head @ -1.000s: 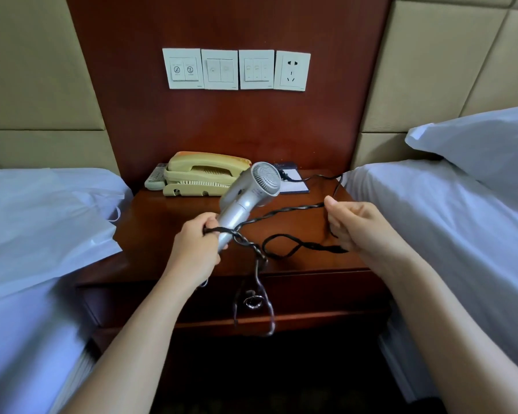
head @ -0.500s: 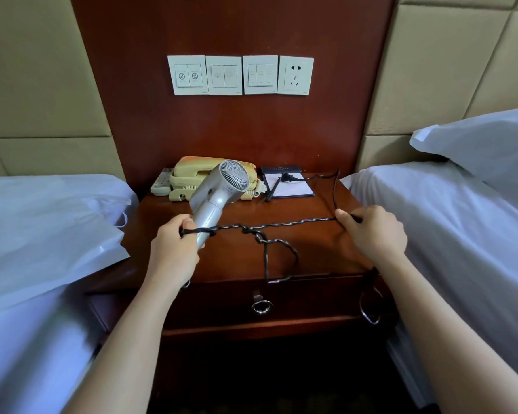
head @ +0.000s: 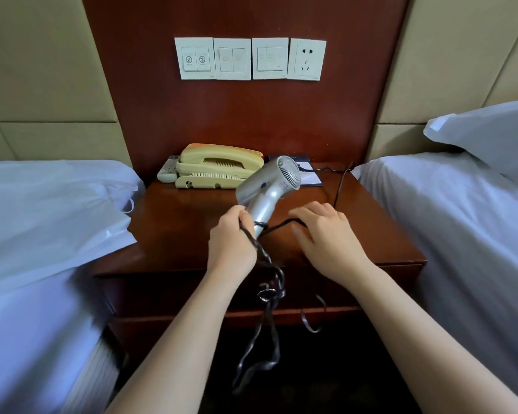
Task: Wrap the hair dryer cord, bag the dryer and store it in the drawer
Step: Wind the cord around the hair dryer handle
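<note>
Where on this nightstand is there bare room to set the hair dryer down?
Bare wood lies front left on the nightstand, between telephone, white bag and left hand, and front right, between right hand and the right bed. The back is crowded: telephone, remote, notepad, with the cord trailing along the back right.

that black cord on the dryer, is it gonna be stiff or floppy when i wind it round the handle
Probably floppy: the cord droops in slack loops over the nightstand front. It looks twisted and kinked below the left hand, so turns may spring loose or tangle unless the right hand holds it taut.
</note>
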Demonstrator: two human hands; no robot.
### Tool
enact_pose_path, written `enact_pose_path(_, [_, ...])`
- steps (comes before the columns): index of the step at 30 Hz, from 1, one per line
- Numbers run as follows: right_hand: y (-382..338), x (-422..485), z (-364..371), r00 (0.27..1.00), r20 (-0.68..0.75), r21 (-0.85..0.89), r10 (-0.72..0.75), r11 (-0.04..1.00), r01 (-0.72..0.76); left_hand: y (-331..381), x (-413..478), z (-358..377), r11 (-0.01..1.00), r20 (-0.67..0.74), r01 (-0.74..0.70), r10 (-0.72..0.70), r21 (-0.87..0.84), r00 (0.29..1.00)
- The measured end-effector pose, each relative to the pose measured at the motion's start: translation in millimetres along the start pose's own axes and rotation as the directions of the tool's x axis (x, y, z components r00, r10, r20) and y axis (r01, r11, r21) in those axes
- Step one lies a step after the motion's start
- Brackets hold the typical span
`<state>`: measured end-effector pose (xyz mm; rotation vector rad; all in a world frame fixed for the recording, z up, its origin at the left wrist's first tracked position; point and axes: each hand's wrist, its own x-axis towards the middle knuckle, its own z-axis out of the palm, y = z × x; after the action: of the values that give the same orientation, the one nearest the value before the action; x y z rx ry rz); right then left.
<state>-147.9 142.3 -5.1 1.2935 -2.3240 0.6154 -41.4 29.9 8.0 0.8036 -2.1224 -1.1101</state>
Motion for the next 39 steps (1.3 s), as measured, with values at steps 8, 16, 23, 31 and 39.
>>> enact_pose_path(8, [-40, -17, -20, 0.981, 0.191, 0.778, -0.036, 0.615, -0.129, 0, 5, 16, 0.997, 0.031, 0.045, -0.043, -0.056, 0.999])
enact_pose_path(16, [-33, -16, -5, 0.919, 0.390, 0.886, -0.057, 0.297, -0.357, 2, 10, 9, 0.967, -0.034, 0.144, -0.154, -0.209, 0.988])
enact_pose_path(23, [-51, -19, 3, 0.896, 0.431, 0.902, -0.110, 0.030, -0.431, -9, 16, 2, 0.948, -0.149, 0.146, -0.194, -0.284, 0.970])
enact_pose_path(31, [-49, -10, -7, 0.846, 0.514, 0.747, -0.142, -0.411, -0.522, -7, 18, 7, 0.999, -0.175, 0.041, -0.038, 0.014, 0.984])
enact_pose_path(39, [-34, -9, -15, 0.800, 0.585, 0.803, 0.133, -0.233, -0.548, -19, 25, 6, 0.973, -0.119, 0.220, -0.226, -0.062, 0.967])
